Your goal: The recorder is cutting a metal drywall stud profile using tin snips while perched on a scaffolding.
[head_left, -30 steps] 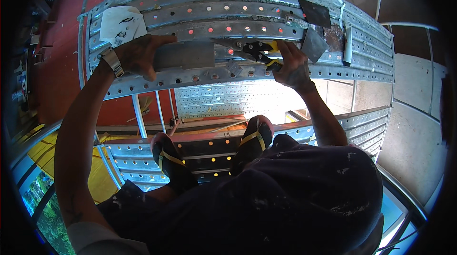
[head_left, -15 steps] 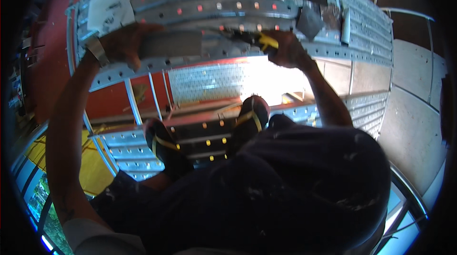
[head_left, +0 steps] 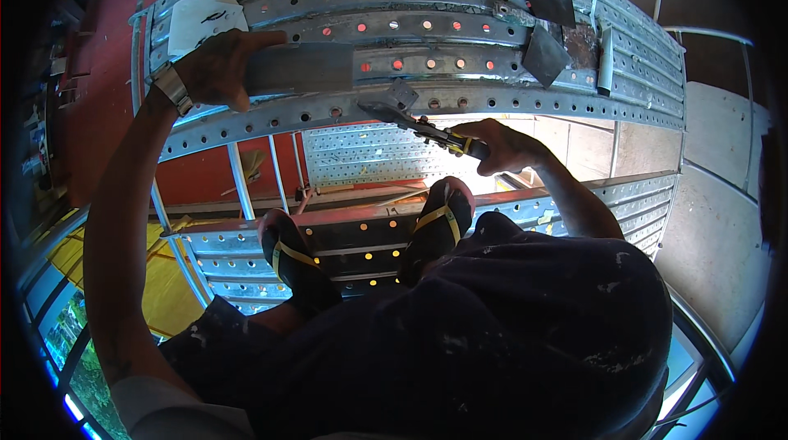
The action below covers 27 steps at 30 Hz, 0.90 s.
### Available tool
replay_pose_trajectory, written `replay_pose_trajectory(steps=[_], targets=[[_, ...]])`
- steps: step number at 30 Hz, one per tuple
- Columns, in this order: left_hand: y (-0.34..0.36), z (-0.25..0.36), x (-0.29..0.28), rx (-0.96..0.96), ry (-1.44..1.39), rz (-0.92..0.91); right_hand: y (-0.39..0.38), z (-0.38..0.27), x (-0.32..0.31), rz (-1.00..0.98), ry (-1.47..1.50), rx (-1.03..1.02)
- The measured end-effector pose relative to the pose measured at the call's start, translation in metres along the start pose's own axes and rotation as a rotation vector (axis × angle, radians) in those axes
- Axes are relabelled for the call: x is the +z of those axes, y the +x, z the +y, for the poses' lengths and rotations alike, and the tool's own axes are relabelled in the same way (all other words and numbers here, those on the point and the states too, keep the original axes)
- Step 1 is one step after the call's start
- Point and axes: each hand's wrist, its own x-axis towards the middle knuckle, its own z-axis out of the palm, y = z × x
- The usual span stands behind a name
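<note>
My left hand (head_left: 215, 71), with a metal-banded watch at the wrist, is closed on the left end of a flat grey rectangular sheet (head_left: 308, 68). The thumb is on its near side, the fingers on the far side. In my right hand (head_left: 502, 147) is a pair of snips (head_left: 431, 132) with black and yellow handles. Their dark jaws point left, below the sheet's right end and apart from it. By the jaws is a small grey square piece (head_left: 401, 95); I cannot tell whether it touches them. A white flat piece (head_left: 205, 20) lies behind my left hand.
A perforated metal scaffold plank (head_left: 394, 6) stretches before me. On its right lie dark square pieces (head_left: 545, 56) and a pale tube (head_left: 606, 62). My sandalled feet (head_left: 439, 222) stand on a lower plank (head_left: 226, 263). Between the planks is a gap with another plank (head_left: 361, 153) below.
My right hand has drawn the snips down toward me, away from the sheet's right end, and the jaws now slant up to the left. My left hand still holds the sheet. The view shifted slightly.
</note>
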Motion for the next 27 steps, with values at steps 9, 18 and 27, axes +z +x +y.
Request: replay_pose_trajectory(steps=[9, 18, 27], targets=[[0.004, 0.006, 0.002, 0.004, -0.049, -0.004, 0.003, 0.004, -0.009, -0.096, 0.074, 0.023], [0.006, 0.020, -0.005, 0.075, -0.003, -0.028, 0.006, 0.029, -0.002, -0.247, 0.104, 0.124], [0.007, 0.017, -0.001, 0.150, -0.001, 0.040, 0.010, 0.001, -0.005, -0.178, -0.053, 0.065]])
